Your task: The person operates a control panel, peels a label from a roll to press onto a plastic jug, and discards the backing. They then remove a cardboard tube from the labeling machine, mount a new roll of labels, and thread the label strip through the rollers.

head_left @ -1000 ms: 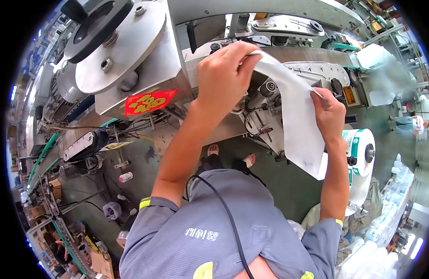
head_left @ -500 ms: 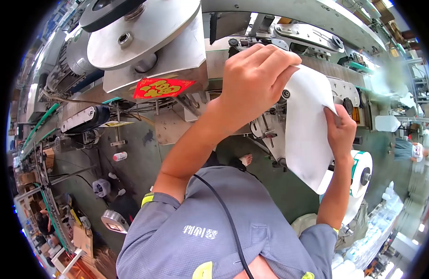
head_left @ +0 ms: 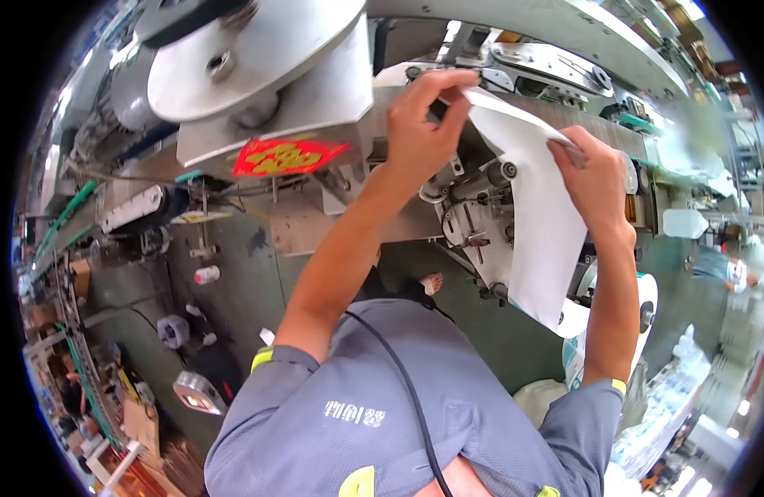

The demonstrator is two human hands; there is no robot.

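A wide white strip (head_left: 547, 240) hangs in front of the machine, running down toward the roll (head_left: 646, 311) at the right. My left hand (head_left: 427, 124) is closed in a pinch at the strip's upper left end. Farther right, my right hand (head_left: 593, 170) pinches the strip's edge between thumb and fingers. Between the two hands the strip bends in a slack curve. Beside it, rollers and brackets of the labelling machine (head_left: 481, 215) show. Part of the roll is hidden behind my right forearm.
A large metal disc (head_left: 249, 62) stands at the upper left, above a red sticker (head_left: 286, 156) with gold characters. A conveyor (head_left: 597, 120) runs behind my hands. A small bottle (head_left: 206, 275) lies on the floor. Another person (head_left: 717, 269) is at the far right.
My left hand has moved left, drawing the strip's end with it. My right hand has moved up along the strip's edge. More of the machine's rollers now shows.
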